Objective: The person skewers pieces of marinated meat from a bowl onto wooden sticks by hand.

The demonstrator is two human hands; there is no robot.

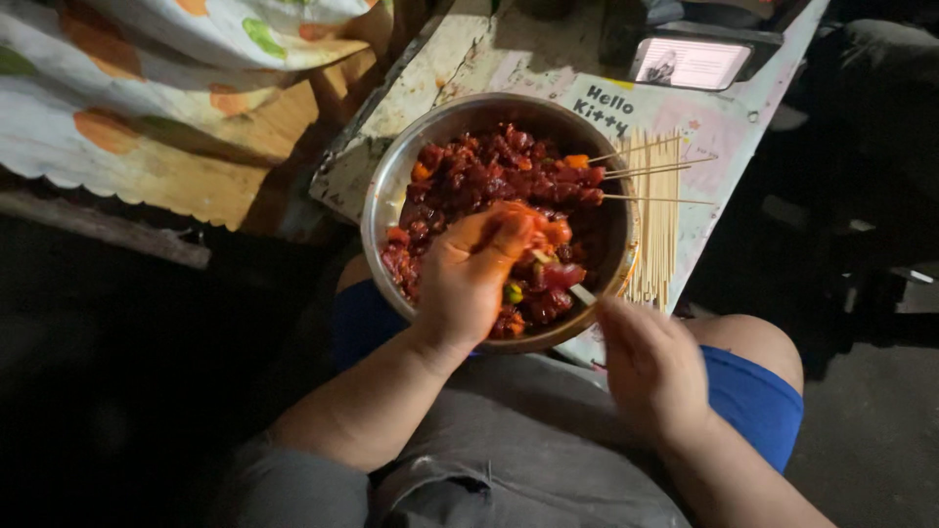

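Already, three loaded skewers (650, 171) rest at the steel bowl's (377, 210) 2 o'clock rim. Left hand (468, 279) pinches meat over the heaped marinated pieces (469, 176); right hand (650, 367) pinches a skewer end at 5 o'clock. Many bare sticks (657, 249) wait on the tabletop (469, 59).

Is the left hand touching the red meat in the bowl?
Touching. The head view shows the left hand inside the metal bowl, its fingertips coated in sauce and pressed onto the red meat pieces.
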